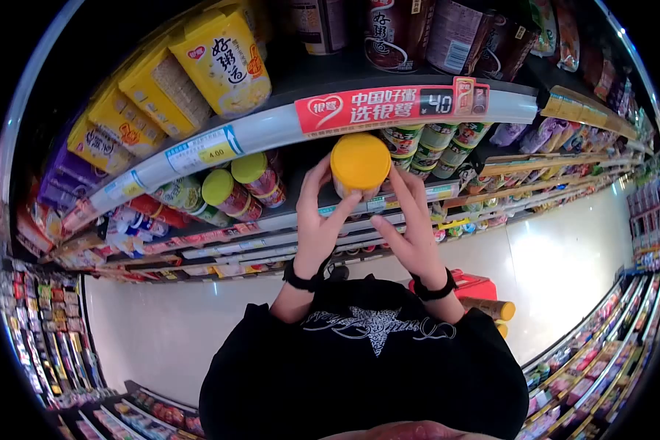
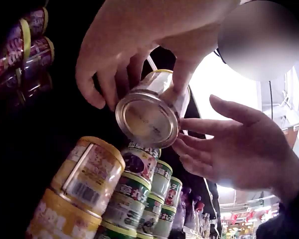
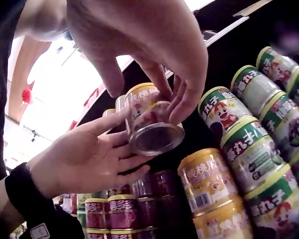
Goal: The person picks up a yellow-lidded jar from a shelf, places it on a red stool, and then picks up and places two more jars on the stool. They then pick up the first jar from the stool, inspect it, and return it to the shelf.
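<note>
A food can with a yellow lid [image 1: 361,161] is held up at the front of the shelf. My left hand [image 1: 319,213] grips it, thumb on the near side and fingers around the far side. On the other side, my right hand [image 1: 414,220] touches the can with fairly straight fingers, its thumb standing away from it. The can's bare metal base [image 2: 147,119] faces the left wrist camera, tilted. A printed label shows on the can [image 3: 148,109] in the right wrist view. Just below it, matching yellow cans [image 3: 209,181] stand stacked beside green-labelled cans [image 3: 249,149].
Above the hands runs a shelf edge with a red price strip [image 1: 396,106]. Yellow porridge packs [image 1: 224,62] and dark packs [image 1: 396,37] stand over it. Yellow-lidded cans [image 1: 231,194] sit lower left. A red basket [image 1: 477,284] is on the floor behind the right arm.
</note>
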{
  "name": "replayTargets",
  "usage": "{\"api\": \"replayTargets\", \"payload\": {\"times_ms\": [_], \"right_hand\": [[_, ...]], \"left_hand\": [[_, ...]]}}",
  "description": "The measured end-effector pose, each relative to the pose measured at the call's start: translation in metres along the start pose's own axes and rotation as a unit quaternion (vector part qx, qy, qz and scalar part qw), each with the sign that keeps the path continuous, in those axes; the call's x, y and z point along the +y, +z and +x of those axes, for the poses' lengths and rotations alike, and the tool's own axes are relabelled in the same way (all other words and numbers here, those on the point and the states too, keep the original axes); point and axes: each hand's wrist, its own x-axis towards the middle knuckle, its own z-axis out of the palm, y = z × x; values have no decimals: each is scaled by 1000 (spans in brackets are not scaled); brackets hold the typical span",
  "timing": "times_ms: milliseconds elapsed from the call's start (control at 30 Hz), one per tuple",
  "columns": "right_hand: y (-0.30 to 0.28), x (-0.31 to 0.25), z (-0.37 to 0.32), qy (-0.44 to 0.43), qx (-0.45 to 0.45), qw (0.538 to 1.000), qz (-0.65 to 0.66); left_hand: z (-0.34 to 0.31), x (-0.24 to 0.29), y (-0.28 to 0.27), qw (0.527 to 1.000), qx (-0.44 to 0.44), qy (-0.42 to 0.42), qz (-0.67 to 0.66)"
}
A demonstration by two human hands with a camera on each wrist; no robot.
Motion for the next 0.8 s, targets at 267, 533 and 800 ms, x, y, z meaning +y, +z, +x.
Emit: {"api": "replayTargets", "payload": {"times_ms": [267,533,800], "right_hand": [[43,5,20,61,67,996,-25],[66,11,19,51,157,985,-57],[78,2,22,45,179,980,-70]], "left_hand": [[47,-36,-7,996,-65,-12,55],[61,-41,-14,983,-170,-63,-10],[62,-58,-22,975,-212,-65,-17]]}}
